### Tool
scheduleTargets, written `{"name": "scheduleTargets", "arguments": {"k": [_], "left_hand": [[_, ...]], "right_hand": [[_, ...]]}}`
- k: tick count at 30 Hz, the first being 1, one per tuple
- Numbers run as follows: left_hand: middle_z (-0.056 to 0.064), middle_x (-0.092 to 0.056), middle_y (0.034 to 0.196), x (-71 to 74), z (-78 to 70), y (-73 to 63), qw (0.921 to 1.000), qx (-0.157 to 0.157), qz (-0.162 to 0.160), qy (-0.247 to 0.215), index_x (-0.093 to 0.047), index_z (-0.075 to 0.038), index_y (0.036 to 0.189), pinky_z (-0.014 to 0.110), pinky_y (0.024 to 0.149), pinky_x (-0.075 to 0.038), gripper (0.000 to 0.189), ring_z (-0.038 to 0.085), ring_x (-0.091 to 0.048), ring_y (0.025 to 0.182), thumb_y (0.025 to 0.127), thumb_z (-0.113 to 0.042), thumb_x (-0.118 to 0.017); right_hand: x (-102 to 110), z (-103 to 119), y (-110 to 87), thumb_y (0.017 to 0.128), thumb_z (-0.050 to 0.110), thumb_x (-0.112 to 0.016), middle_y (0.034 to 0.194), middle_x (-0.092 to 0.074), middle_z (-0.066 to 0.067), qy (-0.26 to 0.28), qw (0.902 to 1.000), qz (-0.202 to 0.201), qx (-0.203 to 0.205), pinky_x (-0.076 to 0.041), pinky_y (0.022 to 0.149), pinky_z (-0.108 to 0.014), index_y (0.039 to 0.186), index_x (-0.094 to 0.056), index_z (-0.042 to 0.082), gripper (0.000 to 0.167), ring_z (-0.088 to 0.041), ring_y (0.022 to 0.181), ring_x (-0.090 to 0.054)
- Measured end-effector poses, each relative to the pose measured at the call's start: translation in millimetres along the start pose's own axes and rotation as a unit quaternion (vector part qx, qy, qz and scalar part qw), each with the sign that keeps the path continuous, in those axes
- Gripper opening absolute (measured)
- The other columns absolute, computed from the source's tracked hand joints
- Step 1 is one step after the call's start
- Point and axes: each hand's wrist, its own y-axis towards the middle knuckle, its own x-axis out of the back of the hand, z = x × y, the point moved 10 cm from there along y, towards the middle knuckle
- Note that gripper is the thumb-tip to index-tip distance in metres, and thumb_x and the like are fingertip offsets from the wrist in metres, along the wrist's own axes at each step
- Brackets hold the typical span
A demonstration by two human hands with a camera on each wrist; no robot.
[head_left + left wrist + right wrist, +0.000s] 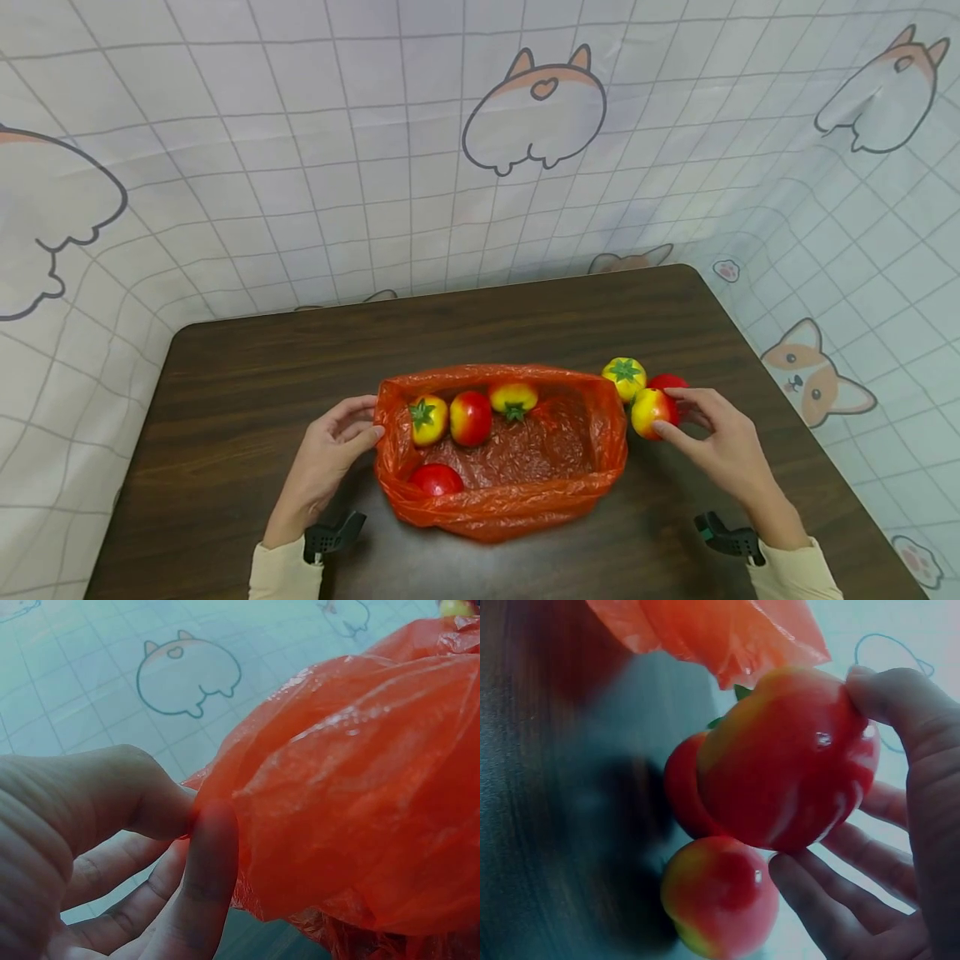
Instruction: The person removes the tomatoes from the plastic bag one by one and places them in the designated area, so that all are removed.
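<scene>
An orange-red plastic bag (517,506) stands wide-mouthed at the table's middle. My left hand (332,450) pinches its left rim between thumb and finger; the thin film (360,802) fills most of the left wrist view. Inside lie a yellow tomato (429,422) with a green calyx, a red apple (471,418), another yellow tomato (513,400) and a red fruit (437,480) partly hidden by the front rim. Just right of the bag, my right hand (720,437) grips a glossy red-and-yellow apple (791,761) between thumb and fingers.
Behind the held apple sit a yellow tomato (624,377) with a green calyx and a red fruit (669,382), mostly covered. The dark wooden table (247,392) meets a white gridded cloth (360,167) at the back and right. Both wrists wear black straps.
</scene>
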Motion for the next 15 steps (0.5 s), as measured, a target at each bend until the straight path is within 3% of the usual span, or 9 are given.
{"name": "scheduleTargets", "arguments": {"k": [2,5,8,12,15], "left_hand": [[0.013,-0.059,0.132,-0.1,0.1,0.2,1.0000,0.000,0.000,-0.002,-0.055,-0.007,0.140,0.022,0.091,-0.060,0.050,0.012,-0.071,0.103,0.096,-0.022,-0.074],[0.012,-0.060,0.132,0.1,0.6,0.3,1.0000,0.001,-0.001,-0.002,-0.055,-0.008,0.140,0.023,0.092,-0.060,0.050,0.012,-0.072,0.103,0.096,-0.022,-0.075],[0.012,-0.060,0.132,0.5,1.2,0.4,1.0000,0.003,-0.003,0.001,-0.056,-0.009,0.140,0.023,0.092,-0.060,0.050,0.011,-0.072,0.103,0.096,-0.022,-0.075],[0.012,-0.059,0.133,0.7,1.3,0.5,1.0000,0.003,-0.003,0.004,-0.055,-0.009,0.140,0.023,0.092,-0.060,0.051,0.011,-0.072,0.104,0.096,-0.024,-0.075],[0.012,-0.060,0.133,0.6,1.0,0.5,1.0000,0.003,-0.003,0.003,-0.055,-0.009,0.140,0.022,0.092,-0.059,0.051,0.011,-0.071,0.104,0.096,-0.023,-0.075]], "right_hand": [[-3,-2,-1.1,0.081,0.022,-0.090,0.112,-0.069,-0.008,-0.013,0.9998,0.011,-0.007,-0.040,0.085,0.007,0.122,-0.070,0.010,0.047,0.022,0.098,-0.055],[-6,-4,-2.2,0.081,0.028,-0.090,0.113,-0.070,-0.008,-0.029,0.9992,0.025,-0.013,-0.041,0.084,0.006,0.123,-0.069,0.012,0.049,0.000,0.097,-0.069],[-9,-5,-2.7,0.080,0.032,-0.090,0.112,-0.070,-0.007,-0.043,0.9983,0.036,-0.014,-0.054,0.083,-0.006,0.123,-0.069,0.013,0.051,-0.026,0.097,-0.074],[-13,-3,-2.9,0.078,0.034,-0.092,0.110,-0.070,-0.007,-0.051,0.9973,0.052,-0.008,-0.063,0.082,-0.040,0.123,-0.069,0.014,0.054,-0.031,0.096,-0.075],[-17,-2,-2.7,0.075,0.035,-0.093,0.112,-0.071,-0.007,-0.053,0.9967,0.061,-0.002,-0.063,0.083,-0.048,0.124,-0.069,0.014,0.058,-0.029,0.095,-0.074]]}}
